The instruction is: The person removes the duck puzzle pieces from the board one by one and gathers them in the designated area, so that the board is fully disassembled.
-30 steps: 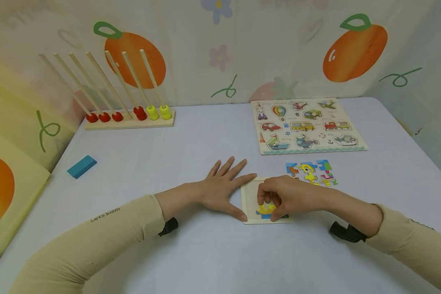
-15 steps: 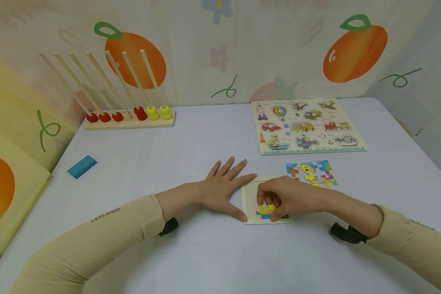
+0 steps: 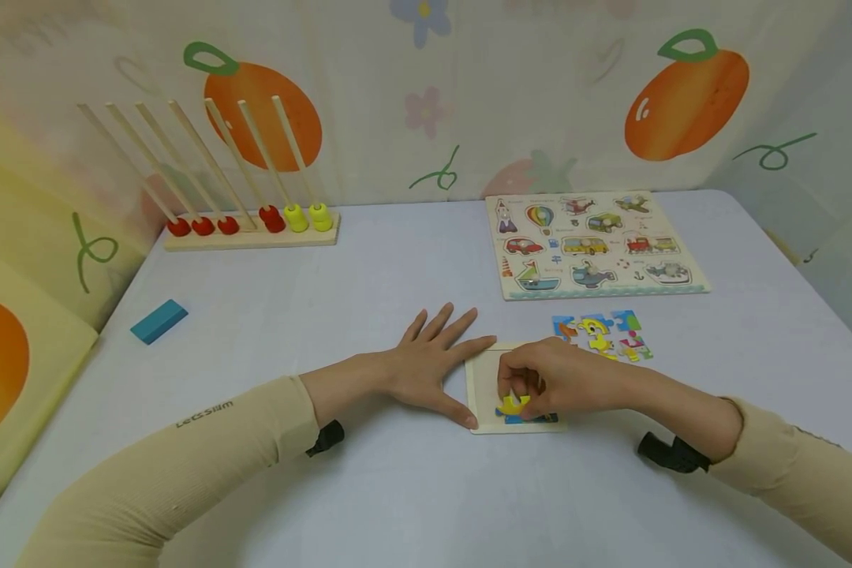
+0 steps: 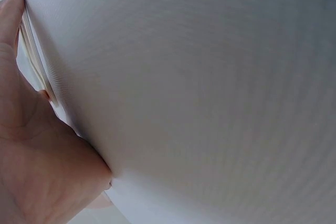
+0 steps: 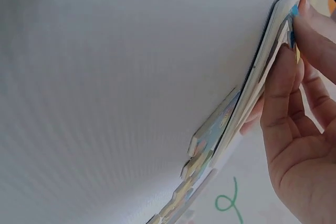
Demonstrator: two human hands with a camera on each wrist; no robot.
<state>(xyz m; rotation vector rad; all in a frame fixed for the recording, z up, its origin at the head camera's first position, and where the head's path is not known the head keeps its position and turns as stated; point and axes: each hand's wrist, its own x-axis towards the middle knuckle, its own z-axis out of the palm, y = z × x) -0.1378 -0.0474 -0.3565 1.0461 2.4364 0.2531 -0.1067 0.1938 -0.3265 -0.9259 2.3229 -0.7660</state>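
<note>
My right hand point(image 3: 557, 377) pinches a yellow-and-blue jigsaw piece point(image 3: 513, 406) between thumb and fingers, low over the small wooden puzzle tray point(image 3: 483, 386). In the right wrist view the fingertips hold the piece tilted against the tray's surface. Some blue puzzle picture point(image 3: 532, 419) shows along the tray's near edge; the hand hides the rest of that side. My left hand point(image 3: 426, 364) lies with fingers spread, its thumb and index finger touching the tray's left corners. Several loose jigsaw pieces point(image 3: 599, 331) with yellow, blue and pink prints lie just beyond the tray, partly behind the right hand.
A wooden peg puzzle board point(image 3: 596, 246) with vehicle pictures lies at the back right. At the back left stands a bead rack point(image 3: 252, 241) with tall rods and red and yellow beads. A blue block point(image 3: 158, 322) rests near the table's left edge.
The jigsaw piece in my right hand has tilted and shifted slightly, uncovering more of the blue picture beneath. My left hand has stayed in place.
</note>
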